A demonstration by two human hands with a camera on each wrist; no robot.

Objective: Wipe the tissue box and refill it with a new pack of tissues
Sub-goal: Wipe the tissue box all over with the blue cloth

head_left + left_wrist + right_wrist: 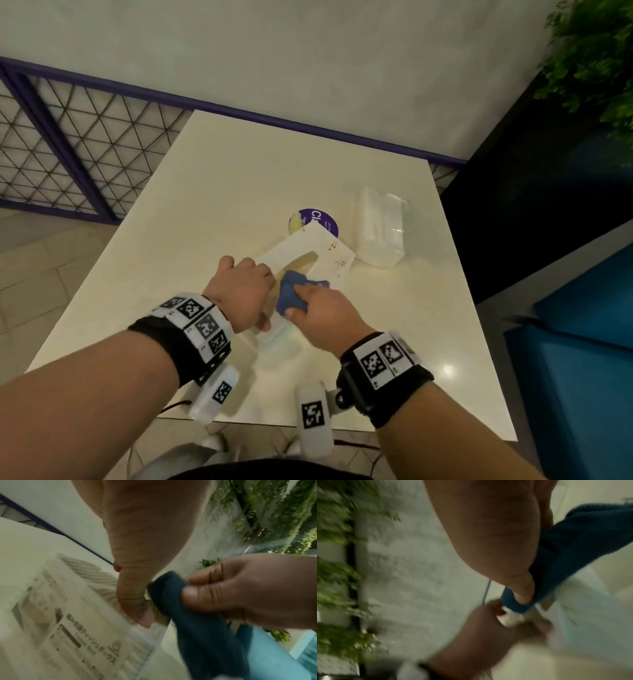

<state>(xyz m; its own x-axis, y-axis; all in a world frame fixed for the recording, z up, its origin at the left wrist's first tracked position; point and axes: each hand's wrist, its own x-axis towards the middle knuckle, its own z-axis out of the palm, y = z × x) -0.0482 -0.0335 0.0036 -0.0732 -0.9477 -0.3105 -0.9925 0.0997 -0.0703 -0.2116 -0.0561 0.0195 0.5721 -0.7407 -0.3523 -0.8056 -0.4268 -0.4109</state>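
A white tissue box [329, 251] with an oval slot lies tilted on the white table [212, 192]. My left hand [245, 291] grips its near end, thumb [135, 601] on the printed underside [82, 635]. My right hand [322, 311] pinches a folded blue cloth [291, 291] and holds it against the box top near the slot. In the left wrist view the cloth [197, 628] hangs from the right hand's fingers [223, 595]. In the blurred right wrist view the thumb [520, 588] presses the cloth [573, 545]. A new clear-wrapped tissue pack [380, 229] lies just right of the box.
A round purple-labelled container [317, 221] stands right behind the box. A wall with a purple rail and mesh fence [68, 137] runs behind the table. Green plants [592, 61] and a blue seat [582, 359] are at the right.
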